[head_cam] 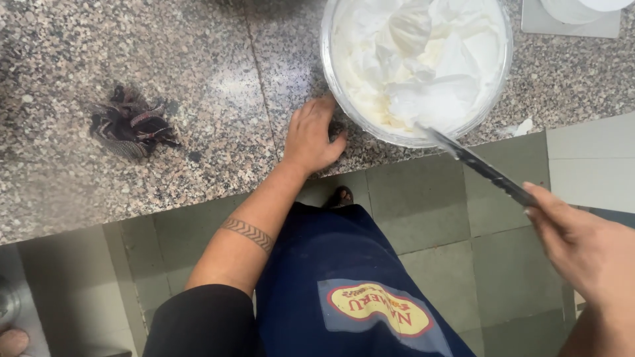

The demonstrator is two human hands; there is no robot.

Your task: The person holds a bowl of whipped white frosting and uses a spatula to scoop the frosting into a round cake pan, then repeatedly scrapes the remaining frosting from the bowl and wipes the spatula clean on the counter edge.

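The right hand (582, 248) holds a thin, stiff spatula (479, 165) by its handle in soft white cream filling the heavy-looking glass bowl (344, 99), which the left hand (311, 135), its grip loosely spread, steadies at the base on the tabletop (198, 86).

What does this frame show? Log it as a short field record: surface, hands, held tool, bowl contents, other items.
surface: speckled granite counter
left hand: resting on the counter, fingers against the glass bowl
right hand: gripping a dark-handled spatula, blade tip in the bowl
bowl contents: white whipped cream
other items: dark crumpled cloth on the counter, left of the hands; white smear near the counter edge
floor: green tiles
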